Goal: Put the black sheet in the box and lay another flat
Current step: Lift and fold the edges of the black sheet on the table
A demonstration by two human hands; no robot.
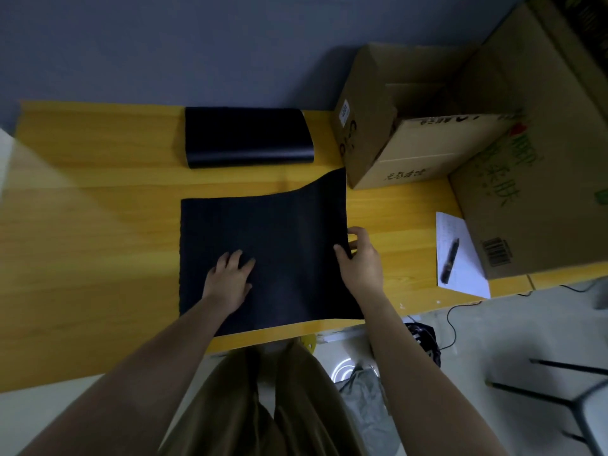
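A black sheet [279, 232] lies on the yellow wooden table [98, 225] in front of me. Its far right corner curls up toward the box. My left hand [230, 278] rests flat on the sheet's near left part, fingers spread. My right hand [360, 261] pinches the sheet's right edge, thumb on top and fingers under it. A folded stack of black sheets [246, 138] sits at the table's far edge. An open cardboard box [371, 133] stands at the far right, its inside in shadow.
A larger cardboard box [533, 179] stands at the right end of the table. A white paper [460, 255] with a dark pen [450, 260] lies beside it. Cables, a bag and a black stool are on the floor to the right.
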